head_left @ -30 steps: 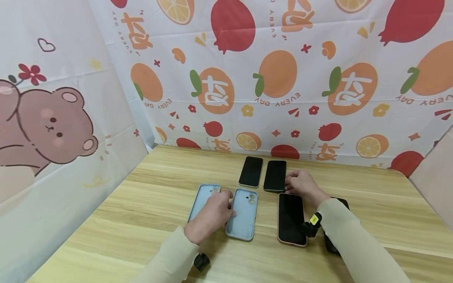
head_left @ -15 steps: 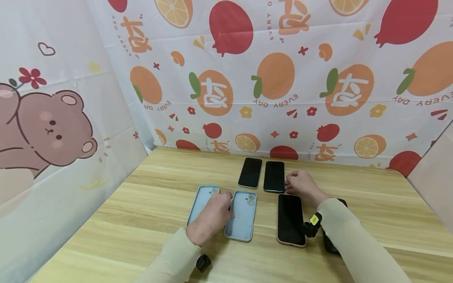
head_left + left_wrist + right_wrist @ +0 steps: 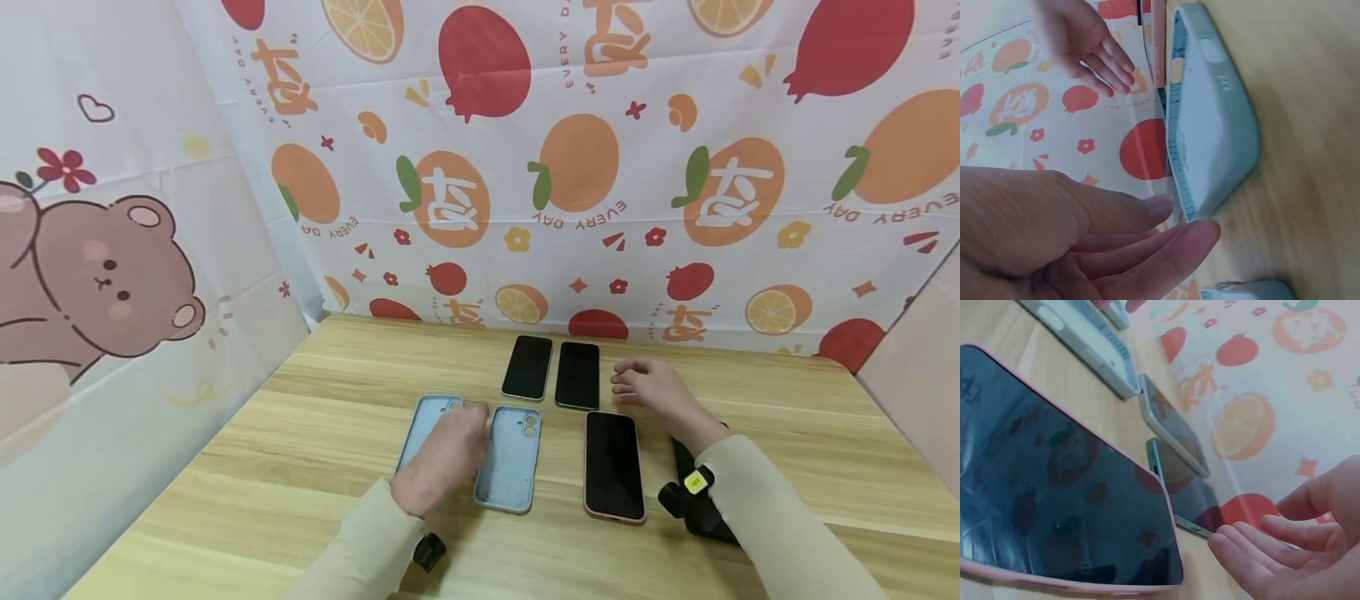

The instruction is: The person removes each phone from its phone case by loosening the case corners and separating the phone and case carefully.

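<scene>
Two light blue phone cases lie face up, hollow side showing: the right case [image 3: 507, 475] and the left case [image 3: 422, 427], partly covered by my left hand [image 3: 444, 457]. That hand hovers between them; in the left wrist view its thumb and fingers hold nothing, close to the right case's corner. My right hand [image 3: 658, 396], loosely bent, holds nothing. It is just right of a black phone [image 3: 577, 375] with a greenish edge, apart from it. Another black phone [image 3: 527, 367] lies to that one's left. A phone in a pink case [image 3: 613, 467] lies nearer, screen up.
A black item [image 3: 705, 512] lies under my right forearm, mostly hidden. Everything rests on a wood-grain table [image 3: 247, 500]. A fruit-print cloth [image 3: 585, 275] hangs along the back edge, and a bear-print cloth [image 3: 120, 292] hangs on the left.
My right hand has drawn away to the right from the greenish-edged phone, its forearm shifting right. My left hand stays between the blue cases. The view has shifted slightly.
</scene>
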{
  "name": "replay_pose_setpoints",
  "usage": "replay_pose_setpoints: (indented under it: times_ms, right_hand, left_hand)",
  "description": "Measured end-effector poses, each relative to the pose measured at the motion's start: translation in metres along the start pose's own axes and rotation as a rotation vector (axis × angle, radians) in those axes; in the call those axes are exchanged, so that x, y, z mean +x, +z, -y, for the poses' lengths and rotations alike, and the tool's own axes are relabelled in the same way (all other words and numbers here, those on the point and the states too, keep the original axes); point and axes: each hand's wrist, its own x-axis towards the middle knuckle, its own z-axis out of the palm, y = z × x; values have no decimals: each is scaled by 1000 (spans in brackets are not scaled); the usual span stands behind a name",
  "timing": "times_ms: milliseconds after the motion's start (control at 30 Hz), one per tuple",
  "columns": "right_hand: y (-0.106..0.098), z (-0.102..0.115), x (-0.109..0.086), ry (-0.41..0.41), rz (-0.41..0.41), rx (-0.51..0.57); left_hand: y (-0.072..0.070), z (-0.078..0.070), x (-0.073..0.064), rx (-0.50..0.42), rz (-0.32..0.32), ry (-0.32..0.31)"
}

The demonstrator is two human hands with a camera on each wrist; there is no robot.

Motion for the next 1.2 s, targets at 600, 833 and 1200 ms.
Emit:
replay_pose_setpoints:
  times_ms: [600, 833, 1200]
  right_hand:
    - [-7, 1, -59, -97, 89, 12]
    - [-2, -1, -74, -71, 84, -8]
    - [5, -8, -83, -30, 37, -87]
  left_hand:
    - [7, -39, 26, -240, 65, -71]
    - [16, -55, 35, -428, 156, -156]
    - [33, -72, 43, -522, 257, -171]
